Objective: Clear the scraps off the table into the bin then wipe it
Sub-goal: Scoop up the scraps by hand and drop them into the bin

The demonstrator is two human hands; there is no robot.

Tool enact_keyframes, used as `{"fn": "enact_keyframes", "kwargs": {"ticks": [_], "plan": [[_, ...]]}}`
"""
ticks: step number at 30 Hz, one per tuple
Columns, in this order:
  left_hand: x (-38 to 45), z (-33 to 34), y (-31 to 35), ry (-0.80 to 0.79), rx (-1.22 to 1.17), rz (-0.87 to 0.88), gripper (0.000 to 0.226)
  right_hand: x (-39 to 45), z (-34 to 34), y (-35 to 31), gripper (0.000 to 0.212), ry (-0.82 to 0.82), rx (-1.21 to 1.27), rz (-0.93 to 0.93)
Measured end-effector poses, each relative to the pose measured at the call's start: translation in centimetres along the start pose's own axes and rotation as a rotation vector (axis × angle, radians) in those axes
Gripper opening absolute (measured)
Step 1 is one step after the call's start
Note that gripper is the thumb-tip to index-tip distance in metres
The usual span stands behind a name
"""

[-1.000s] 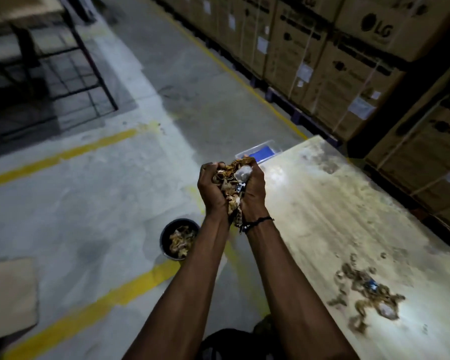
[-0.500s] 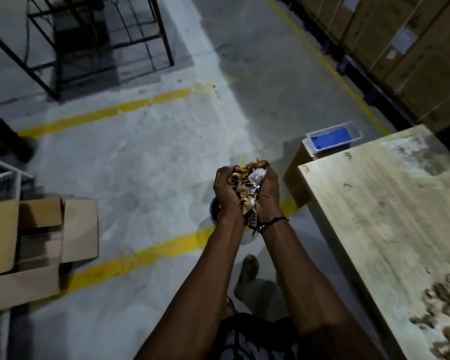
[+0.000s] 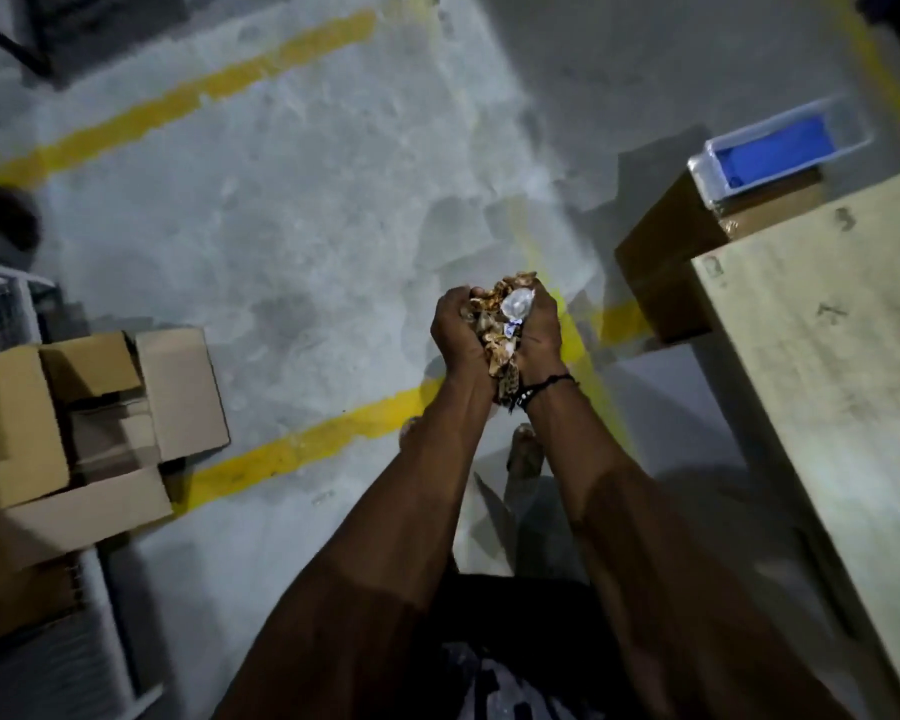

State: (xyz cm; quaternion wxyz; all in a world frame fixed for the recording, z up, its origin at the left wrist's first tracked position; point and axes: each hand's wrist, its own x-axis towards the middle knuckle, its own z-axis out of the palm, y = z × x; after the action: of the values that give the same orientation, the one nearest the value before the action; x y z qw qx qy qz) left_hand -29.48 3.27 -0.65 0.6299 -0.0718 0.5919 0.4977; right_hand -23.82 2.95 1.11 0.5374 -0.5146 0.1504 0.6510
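Note:
My left hand (image 3: 455,332) and my right hand (image 3: 541,330) are cupped together, wrists touching, and hold a heap of brown scraps (image 3: 494,335) with a crumpled clear wrapper on top. The hands hang over the concrete floor, left of the wooden table (image 3: 827,356). The bin is hidden behind my hands and forearms. My right wrist wears a black beaded band.
A brown carton (image 3: 666,272) stands at the table's far corner with a white tray (image 3: 749,153) holding a blue cloth on it. Open cardboard boxes (image 3: 100,423) lie on the floor at left. Yellow lines (image 3: 302,449) cross the floor.
The view has swung left and down, away from the table top. My cupped hands keep the scraps and now cover the bin, which showed below them a second ago.

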Motion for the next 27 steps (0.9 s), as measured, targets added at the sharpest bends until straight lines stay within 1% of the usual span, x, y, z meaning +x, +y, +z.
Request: {"fn": "enact_keyframes", "kwargs": {"ticks": [1,2,3,4,5,6,7,8,9,10,11,13,14,15,16,17,18,20,21,23,24,25,27], "plan": [[1.3,0.0,-0.2,0.01,0.03,-0.014,0.035,1.3,-0.1,0.5,0.063,0.004,0.014,-0.009],[2.6,0.0,-0.4,0.013,0.05,-0.024,0.035,3.0,-0.5,1.3,0.071,0.004,0.036,-0.011],[4.0,-0.1,-0.8,0.005,0.062,-0.039,0.036,4.3,-0.8,2.1,0.083,0.046,0.021,0.004],[5.5,-0.2,-1.2,-0.028,0.077,-0.052,0.036,5.7,-1.3,2.8,0.097,0.066,0.053,0.023],[7.5,-0.3,-2.0,-0.042,0.106,-0.064,0.034,9.1,-2.7,4.2,0.101,0.078,0.076,0.039],[9.6,-0.6,-3.0,-0.036,0.144,-0.066,0.034,11.8,-3.7,5.2,0.098,0.078,0.139,0.053],[11.4,-1.0,-3.9,-0.044,0.182,-0.052,0.039,12.6,-3.9,5.6,0.094,0.097,0.152,0.071],[12.9,-1.6,-4.6,-0.024,0.235,-0.061,0.049,12.9,-4.2,5.7,0.097,0.147,0.104,0.08],[14.8,-2.2,-5.5,-0.01,0.285,-0.071,0.059,13.3,-4.4,5.5,0.094,0.184,0.134,0.058],[16.3,-2.5,-6.2,-0.014,0.319,-0.074,0.06,14.6,-4.8,5.6,0.08,0.16,0.171,0.057],[18.2,-2.9,-7.3,-0.023,0.338,-0.077,0.052,16.5,-5.5,5.6,0.067,0.183,0.169,0.054],[21.9,-3.6,-9.2,-0.05,0.321,-0.078,0.027,20.3,-7.6,6.9,0.064,0.177,0.191,0.067],[23.8,-3.8,-10.3,-0.057,0.317,-0.064,0.02,22.4,-8.6,7.8,0.064,0.17,0.188,0.071],[25.8,-4.0,-11.4,-0.065,0.331,-0.038,0.016,25.0,-9.7,8.7,0.062,0.228,0.165,0.024],[27.9,-4.3,-12.6,-0.065,0.346,-0.029,0.014,27.6,-10.8,9.6,0.061,0.244,0.173,-0.016],[30.0,-4.6,-13.8,-0.069,0.373,-0.015,0.015,29.9,-11.7,10.3,0.061,0.26,0.122,-0.06],[31.8,-5.0,-14.7,-0.064,0.407,-0.001,0.017,31.6,-12.4,10.7,0.063,0.251,0.076,-0.078],[35.7,-5.7,-17.1,-0.063,0.428,0.02,0.023,36.2,-14.6,12.0,0.067,0.213,0.061,-0.107],[37.5,-6.0,-18.2,-0.068,0.417,0.034,0.03,38.1,-15.4,12.5,0.064,0.227,0.052,-0.123],[40.1,-6.6,-19.9,-0.046,0.431,0.074,0.04,41.1,-16.7,12.9,0.059,0.32,-0.028,-0.165],[41.2,-6.9,-20.6,-0.032,0.45,0.092,0.038,42.1,-17.2,13.0,0.054,0.346,-0.045,-0.179],[42.1,-7.2,-21.3,-0.03,0.464,0.112,0.031,42.8,-17.6,13.1,0.044,0.372,-0.067,-0.187],[43.2,-7.5,-22.2,-0.021,0.483,0.133,0.019,44.2,-18.5,13.3,0.031,0.36,-0.106,-0.211]]}}
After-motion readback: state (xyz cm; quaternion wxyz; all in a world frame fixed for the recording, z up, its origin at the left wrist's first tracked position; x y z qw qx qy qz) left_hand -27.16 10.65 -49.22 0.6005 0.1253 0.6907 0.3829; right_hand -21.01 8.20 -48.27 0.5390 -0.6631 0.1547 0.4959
